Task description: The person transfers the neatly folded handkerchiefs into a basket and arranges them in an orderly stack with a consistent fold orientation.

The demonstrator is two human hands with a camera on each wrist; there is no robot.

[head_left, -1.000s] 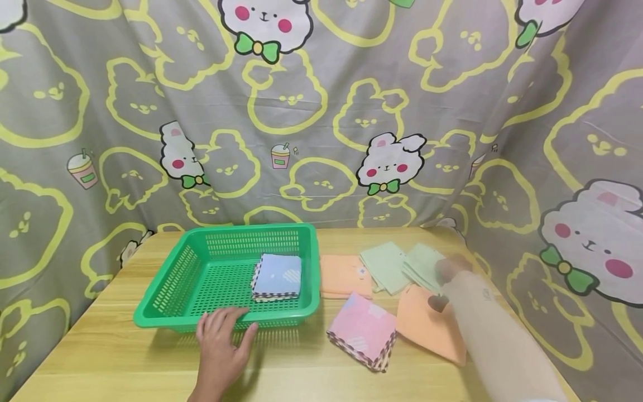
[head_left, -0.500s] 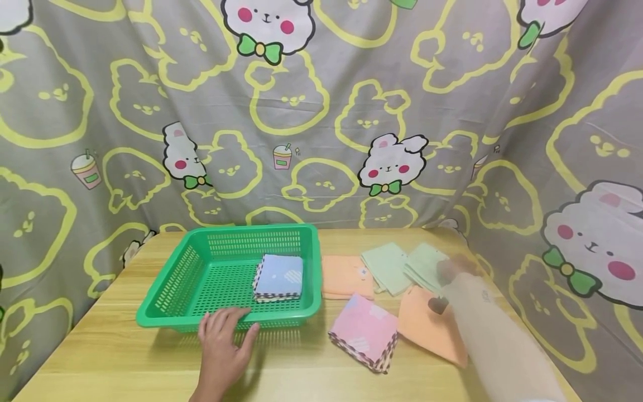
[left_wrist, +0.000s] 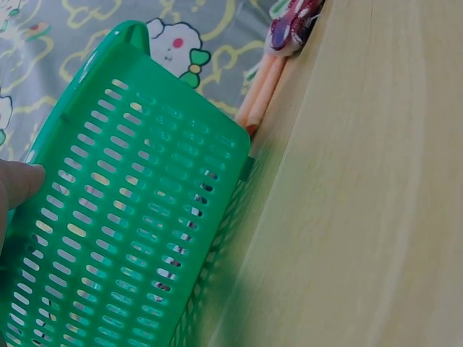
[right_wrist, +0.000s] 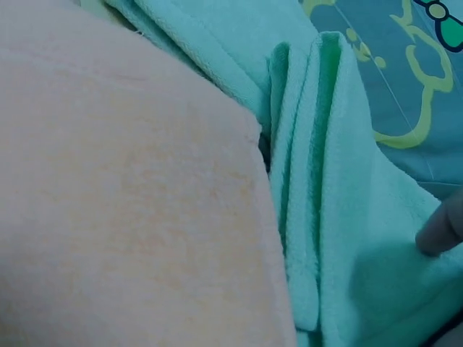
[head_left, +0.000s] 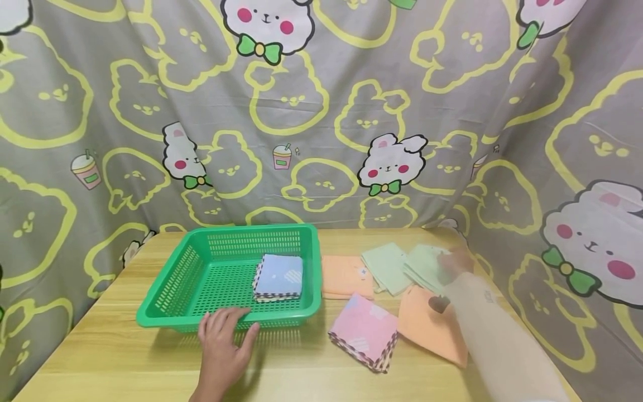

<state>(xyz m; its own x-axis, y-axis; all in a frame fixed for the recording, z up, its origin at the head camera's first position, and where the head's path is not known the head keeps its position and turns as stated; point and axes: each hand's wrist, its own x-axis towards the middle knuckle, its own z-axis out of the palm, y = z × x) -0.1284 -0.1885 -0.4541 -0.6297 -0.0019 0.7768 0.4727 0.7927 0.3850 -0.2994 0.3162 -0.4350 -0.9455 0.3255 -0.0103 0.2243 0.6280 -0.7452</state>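
Note:
My left hand (head_left: 221, 343) rests at the front rim of a green plastic basket (head_left: 228, 322), fingers over the rim and thumb outside. In the left wrist view a fingertip (left_wrist: 27, 181) touches the rim. A folded blue towel (head_left: 283, 273) with checked edges lies inside the basket. My right hand (head_left: 456, 261), blurred in the head view, is over the right edge of a folded pale green towel (head_left: 424, 265). A fingertip (right_wrist: 441, 228) rests on that towel in the right wrist view; most of the hand is outside it.
Left of that towel lies another green towel (head_left: 387, 267), beside an orange towel (head_left: 344, 276). A pink towel (head_left: 365, 329) with checked edges is nearer the front. A second orange towel (head_left: 427, 329) lies partly beneath my right forearm. A patterned curtain (head_left: 311, 111) borders the wooden table (head_left: 135, 368).
My right hand has shifted slightly, away from me, over the green towel's edge. The left hand, basket and other towels stay where they were.

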